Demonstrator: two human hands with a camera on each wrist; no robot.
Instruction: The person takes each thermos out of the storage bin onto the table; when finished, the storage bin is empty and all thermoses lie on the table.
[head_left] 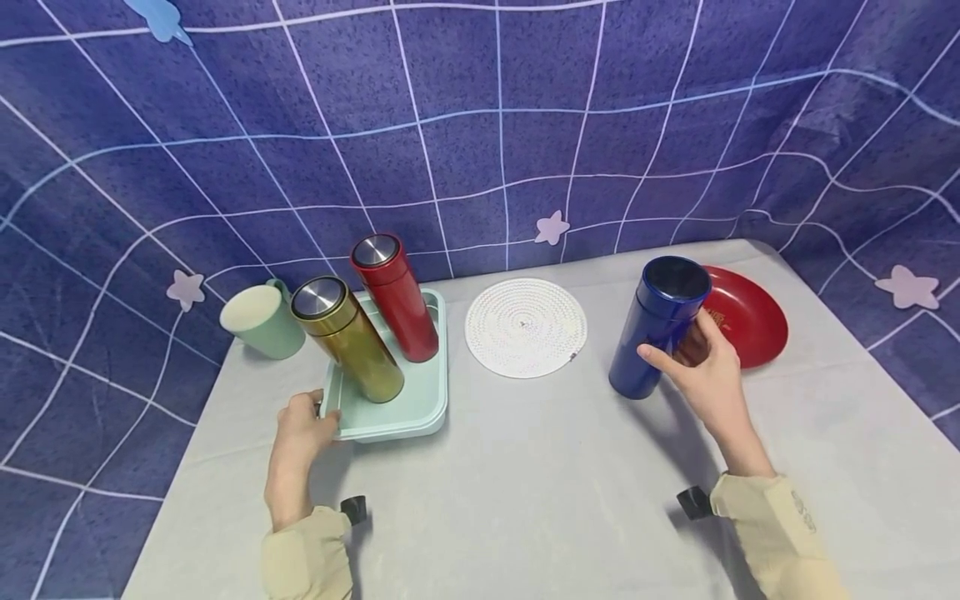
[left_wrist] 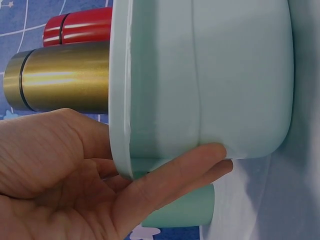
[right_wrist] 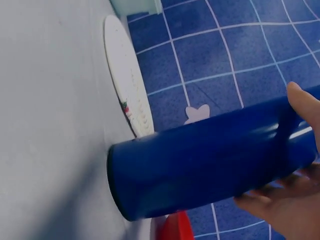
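A pale green tray sits left of centre on the table and carries a gold flask and a red flask, both upright with steel caps. My left hand grips the tray's near left corner; in the left wrist view its fingers lie under the tray rim with the thumb on top. At the right a blue flask stands upright without a cap, and my right hand is wrapped round it. The right wrist view shows the blue flask in those fingers.
A mint green mug stands behind the tray at the table's left edge. A white woven coaster lies in the middle. A red plate lies behind the blue flask. A blue gridded cloth hangs all round the grey table.
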